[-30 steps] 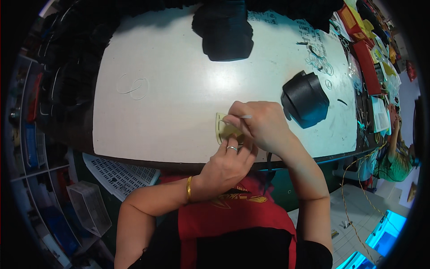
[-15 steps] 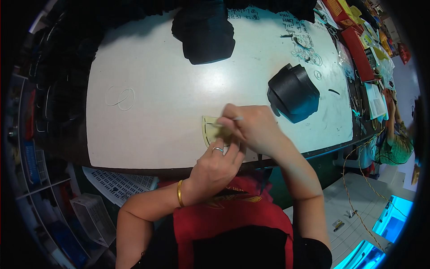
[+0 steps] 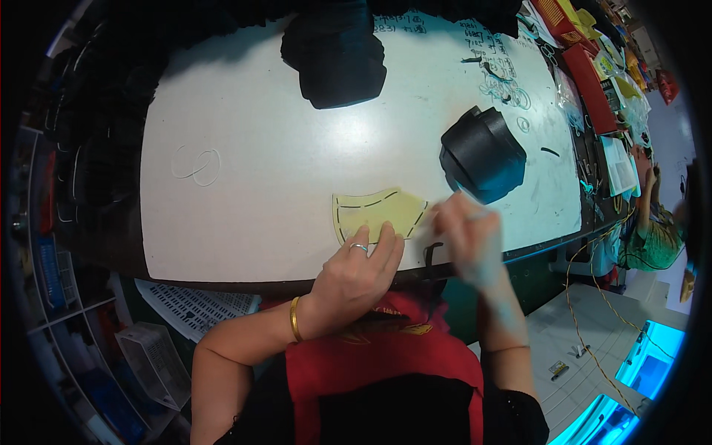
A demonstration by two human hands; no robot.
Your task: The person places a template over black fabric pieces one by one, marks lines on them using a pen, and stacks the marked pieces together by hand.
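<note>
Head view: the left hand [image 3: 354, 276] is placed palm-down, its fingers extended and slightly parted, on the yellow dash-marked pattern piece [image 3: 375, 211], located near the front edge of the white tabletop [image 3: 259, 215]. The right hand [image 3: 475, 233] is curled just beside it, motion-blurred; its grip cannot be told. The piece's long axis is oriented left-right, one corner directed right.

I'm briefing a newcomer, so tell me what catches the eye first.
A flat yellow piece with dark dashes lies by the near edge of the white tabletop, partly under the left hand. Just right of it, the right hand is a blur. Layered black pieces sit beyond them, toward the right.
</note>
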